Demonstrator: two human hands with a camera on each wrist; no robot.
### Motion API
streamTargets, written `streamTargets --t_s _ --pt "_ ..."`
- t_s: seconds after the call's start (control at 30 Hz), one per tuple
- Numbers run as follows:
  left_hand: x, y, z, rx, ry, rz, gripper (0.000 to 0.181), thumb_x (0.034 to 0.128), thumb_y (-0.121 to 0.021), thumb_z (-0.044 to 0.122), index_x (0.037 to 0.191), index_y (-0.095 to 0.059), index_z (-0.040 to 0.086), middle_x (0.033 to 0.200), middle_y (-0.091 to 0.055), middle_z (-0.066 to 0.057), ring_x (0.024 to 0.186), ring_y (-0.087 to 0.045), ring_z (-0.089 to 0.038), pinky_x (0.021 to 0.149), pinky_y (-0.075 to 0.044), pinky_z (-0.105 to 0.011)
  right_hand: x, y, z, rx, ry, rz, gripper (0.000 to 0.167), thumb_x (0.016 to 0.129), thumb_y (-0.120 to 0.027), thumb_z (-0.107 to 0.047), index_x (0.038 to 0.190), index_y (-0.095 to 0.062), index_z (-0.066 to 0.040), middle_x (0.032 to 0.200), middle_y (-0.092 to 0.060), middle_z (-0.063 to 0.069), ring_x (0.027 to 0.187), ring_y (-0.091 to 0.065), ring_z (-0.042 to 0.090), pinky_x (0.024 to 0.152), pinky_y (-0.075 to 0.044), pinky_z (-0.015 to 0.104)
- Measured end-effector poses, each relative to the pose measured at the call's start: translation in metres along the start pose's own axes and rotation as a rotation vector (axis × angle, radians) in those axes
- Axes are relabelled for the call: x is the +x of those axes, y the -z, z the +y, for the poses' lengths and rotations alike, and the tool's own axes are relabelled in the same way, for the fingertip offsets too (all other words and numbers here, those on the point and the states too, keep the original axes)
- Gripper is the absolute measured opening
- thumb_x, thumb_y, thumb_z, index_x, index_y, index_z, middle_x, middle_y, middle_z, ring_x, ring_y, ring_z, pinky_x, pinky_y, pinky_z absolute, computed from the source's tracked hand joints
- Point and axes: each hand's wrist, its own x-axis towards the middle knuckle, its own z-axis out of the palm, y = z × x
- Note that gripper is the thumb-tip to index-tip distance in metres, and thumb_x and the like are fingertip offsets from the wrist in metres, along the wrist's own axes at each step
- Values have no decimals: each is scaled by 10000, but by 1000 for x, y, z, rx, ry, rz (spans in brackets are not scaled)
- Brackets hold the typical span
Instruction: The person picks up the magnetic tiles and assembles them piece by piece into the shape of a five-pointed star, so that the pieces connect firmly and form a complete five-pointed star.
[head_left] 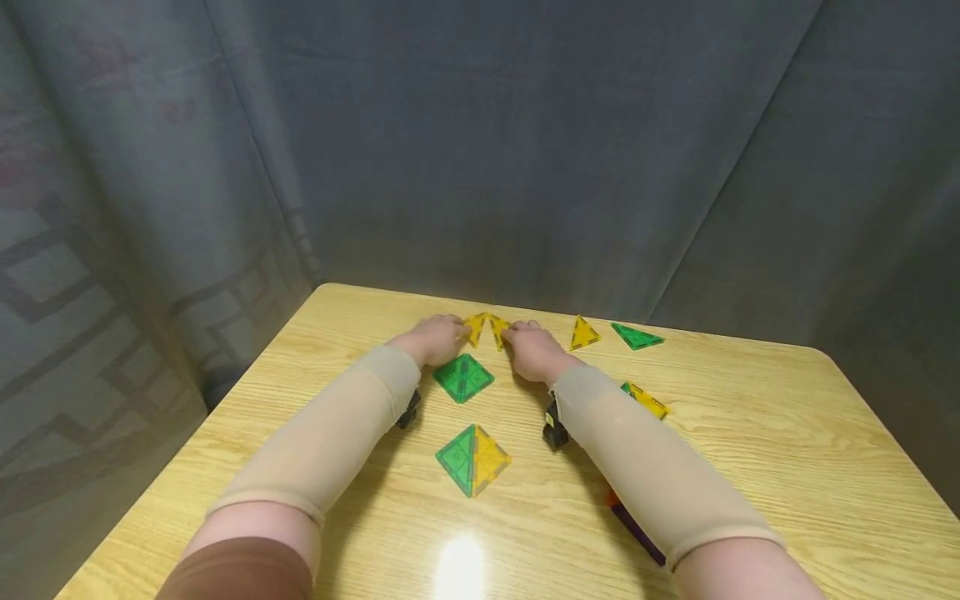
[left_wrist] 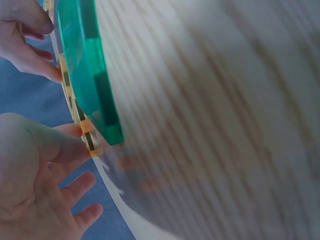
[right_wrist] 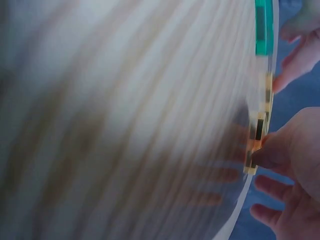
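Near the table's far edge, my left hand [head_left: 440, 340] pinches a yellow triangular magnetic tile [head_left: 476, 327] between thumb and forefinger. My right hand [head_left: 536, 352] grips a second yellow triangular tile [head_left: 498, 328] the same way, with thumb and finger at its edge in the right wrist view. The tips of these two tiles meet or nearly meet at the top. Just in front of the hands lies a diamond of two green triangular tiles [head_left: 463, 377]. Closer to me is a diamond made of a green triangle [head_left: 458, 461] and a yellow triangle [head_left: 490, 460].
Right of my hands lie a loose yellow triangle [head_left: 584, 333] and a green triangle [head_left: 637, 336]. A yellow-and-green piece [head_left: 648, 401] is partly covered by my right sleeve, as is a dark purple piece [head_left: 637, 533] with red beside it. A grey curtain [head_left: 510, 167] hangs behind the table.
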Motion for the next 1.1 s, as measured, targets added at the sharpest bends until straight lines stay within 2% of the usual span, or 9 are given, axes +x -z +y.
streamTargets --t_s 0.13,0.37,0.6,0.73,0.83,0.97,1.03,1.1 --pt "1 0 5 -12 -4 -9 458 1082 -321 242 1527 -384 155 1563 -323 -110 1441 -245 -349 1190 -158 -476 2 -3 -6 16 -35 -23 500 1009 -406 -30 1506 -407 -83 1501 -396 146 1339 -364 334 1113 -345 458" --pt "5 -2 12 -1 -16 -9 452 1086 -330 253 1522 -392 147 1541 -347 -118 1429 -270 -344 1181 -200 -460 3 -8 -8 13 -58 -18 506 1007 -433 -47 1509 -414 -111 1462 -418 125 1268 -389 313 1076 -367 471" --pt "9 -3 15 21 -19 -21 456 1083 -326 229 1533 -371 169 1536 -350 -111 1424 -283 -333 1180 -209 -451 1 -8 -6 8 -94 -44 529 1014 -431 -53 1533 -370 -136 1474 -391 115 1283 -365 304 1091 -336 474" --pt "12 -2 19 27 -38 1 445 1085 -346 248 1511 -414 140 1512 -387 -134 1400 -323 -339 1171 -235 -452 -4 -2 -2 66 -114 -72 560 1011 -408 -53 1557 -303 -117 1521 -345 132 1359 -316 323 1131 -276 495" --pt "14 0 23 52 -46 33 418 1075 -384 238 1461 -496 125 1458 -453 -139 1350 -385 -339 1155 -261 -472 -13 12 11 127 -138 -65 574 1006 -387 -49 1564 -259 -84 1556 -299 166 1425 -245 359 1163 -203 531" --pt "20 3 34 98 -20 91 365 998 -492 148 1343 -609 126 1340 -541 -104 1241 -456 -312 1112 -294 -478 -35 36 49 183 -189 23 533 991 -382 -25 1520 -322 0 1524 -318 237 1411 -237 425 1143 -204 586" --pt "23 4 43 120 -14 122 415 960 -508 99 1367 -586 133 1371 -524 -88 1268 -438 -303 1118 -278 -480 -48 47 74 207 -226 88 515 960 -392 11 1473 -380 49 1478 -350 275 1377 -265 458 1118 -243 604" --pt "27 6 56 127 -34 133 481 971 -497 97 1451 -497 133 1456 -460 -82 1342 -385 -301 1143 -248 -481 -61 54 99 234 -278 135 526 920 -385 47 1444 -406 78 1448 -356 297 1360 -267 479 1100 -263 615"
